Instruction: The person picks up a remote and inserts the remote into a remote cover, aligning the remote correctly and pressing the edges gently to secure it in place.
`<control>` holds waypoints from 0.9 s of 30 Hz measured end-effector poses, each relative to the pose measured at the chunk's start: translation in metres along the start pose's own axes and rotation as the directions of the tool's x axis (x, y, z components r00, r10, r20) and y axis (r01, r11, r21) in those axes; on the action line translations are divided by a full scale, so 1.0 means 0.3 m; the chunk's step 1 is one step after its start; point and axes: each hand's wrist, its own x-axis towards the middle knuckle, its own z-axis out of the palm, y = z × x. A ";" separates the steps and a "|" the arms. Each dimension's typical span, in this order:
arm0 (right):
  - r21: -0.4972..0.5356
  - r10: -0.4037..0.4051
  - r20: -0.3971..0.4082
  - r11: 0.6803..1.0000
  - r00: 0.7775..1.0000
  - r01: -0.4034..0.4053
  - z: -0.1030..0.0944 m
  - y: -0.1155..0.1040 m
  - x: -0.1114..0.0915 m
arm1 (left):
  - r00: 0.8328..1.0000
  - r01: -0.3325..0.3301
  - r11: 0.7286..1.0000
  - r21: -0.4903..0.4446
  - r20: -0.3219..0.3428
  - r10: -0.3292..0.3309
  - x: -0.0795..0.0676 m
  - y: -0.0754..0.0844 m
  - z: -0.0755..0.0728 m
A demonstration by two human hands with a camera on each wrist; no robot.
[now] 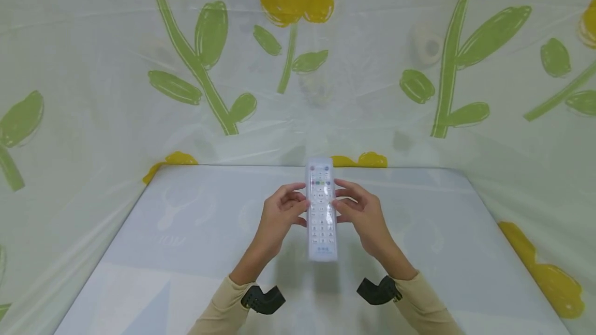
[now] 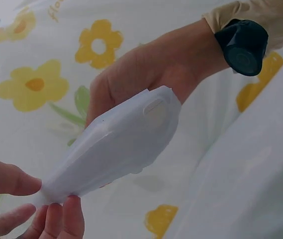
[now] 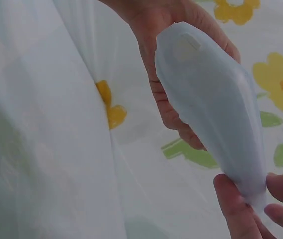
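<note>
A white remote control [image 1: 321,211] with rows of buttons, in a clear, shiny cover, is held up over the table, its long side running away from me. My left hand [image 1: 281,215] pinches its left edge between thumb and fingers. On the opposite edge, my right hand [image 1: 365,216] grips it the same way. Both wrist views show the smooth back of the remote control [image 2: 126,137], pale and without buttons, with a small raised tab near one end. The palms are partly hidden behind it.
Below the hands lies a white-grey table [image 1: 209,257] with faint printed patterns. A pale curtain [image 1: 354,92] with yellow flowers and green leaves hangs behind and at both sides. Each wrist wears a dark camera mount [image 1: 263,300] over a beige sleeve [image 1: 223,309].
</note>
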 end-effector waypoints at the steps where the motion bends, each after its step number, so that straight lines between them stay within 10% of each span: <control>1: -0.003 0.002 -0.002 1.000 1.000 -0.002 -0.001 0.003 0.004 | 1.000 0.003 1.000 0.003 -0.002 -0.003 0.005 -0.004 -0.001; 27: -0.096 0.167 -0.058 0.980 0.984 -0.172 0.026 0.163 0.110 | 0.980 0.194 0.975 0.106 -0.063 -0.188 0.107 -0.171 -0.044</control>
